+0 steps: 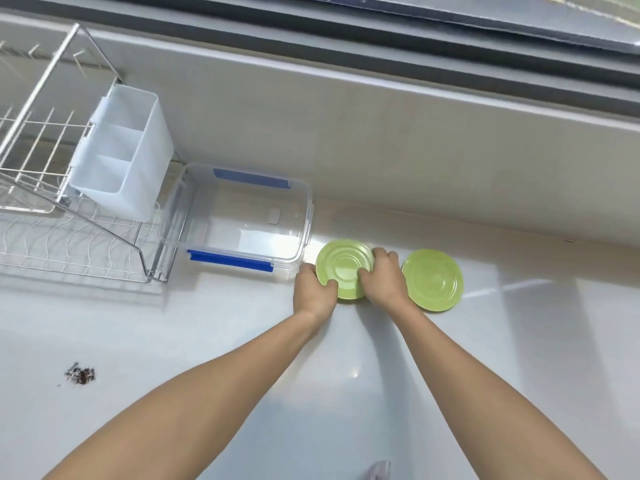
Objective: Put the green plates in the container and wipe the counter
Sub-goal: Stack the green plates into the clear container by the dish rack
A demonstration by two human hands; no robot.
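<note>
Two green plates lie on the white counter (242, 341). The left green plate (343, 263) is gripped from both sides: my left hand (313, 291) holds its near-left rim and my right hand (382, 277) holds its right rim. The second green plate (433, 280) lies flat just right of my right hand, untouched. A clear plastic container (239, 220) with blue clips stands open directly left of the held plate. It has nothing inside.
A wire dish rack (69, 237) with a white plastic cutlery holder (121, 150) stands at the left. A small pile of dark crumbs (80, 374) lies on the counter at the near left. A low wall and window sill run along the back.
</note>
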